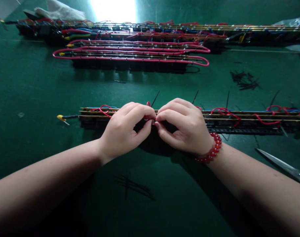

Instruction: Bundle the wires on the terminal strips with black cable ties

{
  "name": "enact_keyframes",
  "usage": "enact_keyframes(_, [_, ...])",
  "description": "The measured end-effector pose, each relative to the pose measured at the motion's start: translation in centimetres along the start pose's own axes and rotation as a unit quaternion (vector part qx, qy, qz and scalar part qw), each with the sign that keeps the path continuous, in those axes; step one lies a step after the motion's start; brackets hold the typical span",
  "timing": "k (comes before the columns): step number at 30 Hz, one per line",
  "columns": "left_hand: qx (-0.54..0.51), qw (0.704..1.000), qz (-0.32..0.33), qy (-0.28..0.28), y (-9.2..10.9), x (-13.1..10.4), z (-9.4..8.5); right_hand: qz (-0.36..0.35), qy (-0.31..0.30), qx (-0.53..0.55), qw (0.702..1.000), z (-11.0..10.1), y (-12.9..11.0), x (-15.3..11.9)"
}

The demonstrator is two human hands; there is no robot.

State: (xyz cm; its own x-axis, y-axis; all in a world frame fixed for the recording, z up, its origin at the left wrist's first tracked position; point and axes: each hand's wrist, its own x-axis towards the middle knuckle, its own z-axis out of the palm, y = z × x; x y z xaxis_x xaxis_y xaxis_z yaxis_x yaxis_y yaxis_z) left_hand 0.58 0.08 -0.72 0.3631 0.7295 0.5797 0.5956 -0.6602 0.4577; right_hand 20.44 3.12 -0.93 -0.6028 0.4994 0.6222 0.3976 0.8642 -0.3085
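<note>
My left hand (128, 126) and my right hand (183, 125) meet fingertip to fingertip over a long wired strip assembly (97, 115). Both are closed in a pinch, on what looks like a small black cable tie (153, 121) beside red wire; the fingers hide most of it. Along the assembly run brass-coloured rails, with looped red wires (225, 112) on top. Thin black cable ties, one of them (228, 98) right of my hands, stick up from it. At its left end is a yellow-tipped cable (61, 117).
Scissors (283, 165) lie at the right by my forearm. Loose cable ties (135, 187) lie in front of me, and another pile (245, 80) is at the back right. Behind stand more wired assemblies, one with pink-red cable loops (130, 59). A white cloth (59, 10) lies far back.
</note>
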Motion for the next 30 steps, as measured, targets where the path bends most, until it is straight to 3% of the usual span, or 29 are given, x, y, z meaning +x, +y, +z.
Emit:
enact_keyframes(17, [-0.007, 1.0, 0.003, -0.009, 0.09, 0.04, -0.15, 0.004, 0.033, 0.004, 0.999, 0.39, 0.2, -0.24])
enact_keyframes(22, [0.059, 0.998, 0.033, -0.004, -0.06, -0.03, -0.25, 0.056, 0.072, 0.023, 0.996, 0.17, -0.12, -0.06])
enact_keyframes(30, [0.139, 0.99, 0.018, -0.029, -0.3, -0.17, -0.14, 0.1, 0.155, -0.038, 0.982, 0.05, -0.16, -0.13])
